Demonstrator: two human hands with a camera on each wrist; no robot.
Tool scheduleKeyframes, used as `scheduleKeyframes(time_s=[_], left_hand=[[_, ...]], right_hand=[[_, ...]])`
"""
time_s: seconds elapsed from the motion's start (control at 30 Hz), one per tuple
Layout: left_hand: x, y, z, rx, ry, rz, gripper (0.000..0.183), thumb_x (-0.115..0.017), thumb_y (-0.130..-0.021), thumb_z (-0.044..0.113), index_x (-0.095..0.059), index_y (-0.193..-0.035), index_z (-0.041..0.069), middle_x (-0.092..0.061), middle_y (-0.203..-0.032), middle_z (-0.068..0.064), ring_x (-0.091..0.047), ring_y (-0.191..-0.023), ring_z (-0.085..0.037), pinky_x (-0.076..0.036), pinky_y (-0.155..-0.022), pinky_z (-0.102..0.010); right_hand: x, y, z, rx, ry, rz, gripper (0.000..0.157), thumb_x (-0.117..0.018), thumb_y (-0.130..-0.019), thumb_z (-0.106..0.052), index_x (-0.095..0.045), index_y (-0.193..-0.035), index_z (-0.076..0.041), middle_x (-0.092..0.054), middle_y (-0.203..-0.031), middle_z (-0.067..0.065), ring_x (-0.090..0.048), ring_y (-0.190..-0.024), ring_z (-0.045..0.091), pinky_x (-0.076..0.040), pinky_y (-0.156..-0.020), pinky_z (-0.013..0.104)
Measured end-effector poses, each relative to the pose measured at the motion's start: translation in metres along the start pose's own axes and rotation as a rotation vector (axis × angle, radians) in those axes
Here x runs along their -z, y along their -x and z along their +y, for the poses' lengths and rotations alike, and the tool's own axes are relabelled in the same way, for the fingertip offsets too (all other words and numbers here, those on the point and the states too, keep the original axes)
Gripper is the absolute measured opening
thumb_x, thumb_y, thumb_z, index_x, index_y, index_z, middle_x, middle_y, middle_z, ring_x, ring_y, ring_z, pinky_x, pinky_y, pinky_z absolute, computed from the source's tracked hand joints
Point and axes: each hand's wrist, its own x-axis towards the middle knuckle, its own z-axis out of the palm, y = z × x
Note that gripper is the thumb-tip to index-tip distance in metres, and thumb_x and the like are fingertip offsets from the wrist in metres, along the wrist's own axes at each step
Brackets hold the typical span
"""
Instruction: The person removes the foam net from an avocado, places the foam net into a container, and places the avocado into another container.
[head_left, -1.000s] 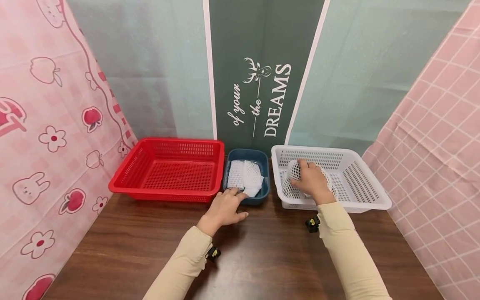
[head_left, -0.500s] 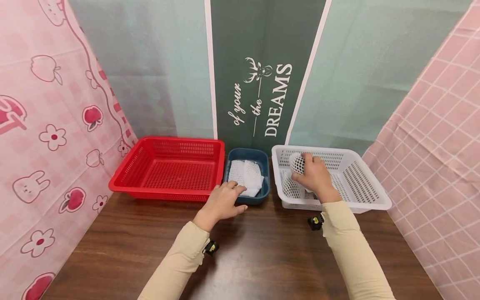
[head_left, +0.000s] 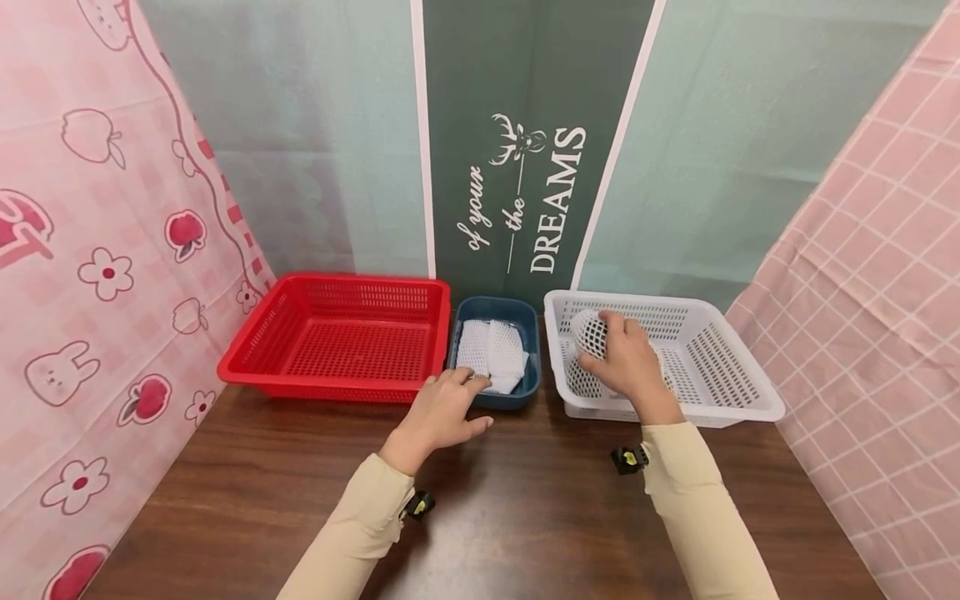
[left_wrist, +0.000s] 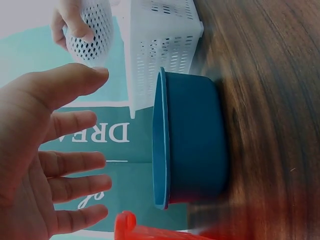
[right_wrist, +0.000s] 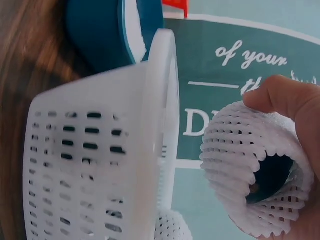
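My right hand point(head_left: 630, 360) grips a white foam fruit net point(right_wrist: 227, 155) over the left part of the white basket point(head_left: 701, 310). Through the net's open end in the right wrist view, something dark and smooth shows inside. Another netted piece point(right_wrist: 171, 227) lies lower in that basket, mostly hidden by the hand in the head view. My left hand point(head_left: 438, 410) is held with fingers spread and nothing in it, near the front left corner of the blue tub point(left_wrist: 197, 135). Flat white foam nets point(head_left: 491, 354) lie inside the tub.
A red perforated basket point(head_left: 356, 385) stands left of the tub, close beside it. All three containers sit in a row at the back of the brown wooden table point(head_left: 517, 517), against a green printed curtain point(head_left: 525, 75). Pink cloths point(head_left: 105, 350) hang at both sides.
My right hand has raised the netted piece from among the basket's contents, then shifted and tilted it slightly. The left hand has drawn back a little, leftward from the tub.
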Motion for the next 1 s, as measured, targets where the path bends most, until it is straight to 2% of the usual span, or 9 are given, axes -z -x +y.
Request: scheduleKeyframes(time_s=[0.17,0.47,0.67,0.83,1.0], left_hand=[[0.000,0.005,-0.002,-0.003,0.012,0.020,0.050,-0.070,-0.078,0.041,-0.062,-0.119,0.014,-0.056,-0.110,-0.009,-0.055,-0.095,-0.026,-0.045,-0.075,-0.041],[-0.006,0.018,-0.009,-0.032,0.055,0.036,0.048,-0.070,-0.078,0.037,-0.062,-0.119,0.011,-0.055,-0.116,-0.014,-0.055,-0.101,-0.029,-0.044,-0.084,-0.046],[-0.010,0.027,-0.013,-0.027,0.069,0.039,0.046,-0.070,-0.078,0.036,-0.063,-0.117,0.012,-0.056,-0.116,-0.014,-0.054,-0.103,-0.029,-0.045,-0.080,-0.045],[-0.012,0.036,-0.015,-0.013,0.095,0.034,0.046,-0.071,-0.077,0.034,-0.064,-0.116,0.012,-0.055,-0.116,-0.015,-0.054,-0.104,-0.031,-0.045,-0.077,-0.047],[-0.013,0.043,-0.020,-0.011,0.105,0.038,0.045,-0.073,-0.076,0.034,-0.064,-0.115,0.012,-0.056,-0.114,-0.016,-0.056,-0.100,-0.032,-0.046,-0.076,-0.047]], right_hand=[[0.000,0.004,-0.008,0.037,-0.018,0.013,0.072,-0.072,-0.075,-0.024,-0.037,-0.130,0.005,-0.044,-0.118,0.033,-0.046,-0.102,0.044,-0.037,-0.086,0.056],[-0.005,0.013,-0.014,0.143,-0.083,0.055,0.075,-0.073,-0.065,-0.017,-0.037,-0.125,0.010,-0.047,-0.111,0.030,-0.047,-0.100,0.041,-0.038,-0.085,0.053],[-0.008,0.018,-0.016,0.188,-0.066,0.040,0.078,-0.074,-0.063,-0.016,-0.039,-0.128,0.011,-0.048,-0.114,0.030,-0.046,-0.102,0.042,-0.037,-0.088,0.052],[-0.009,0.024,-0.023,0.220,-0.067,0.012,0.075,-0.075,-0.063,-0.016,-0.045,-0.127,0.008,-0.049,-0.117,0.027,-0.046,-0.105,0.039,-0.039,-0.088,0.051],[-0.012,0.032,-0.032,0.259,-0.037,0.016,0.073,-0.075,-0.061,-0.019,-0.048,-0.125,0.003,-0.053,-0.116,0.022,-0.050,-0.099,0.035,-0.042,-0.082,0.048]])
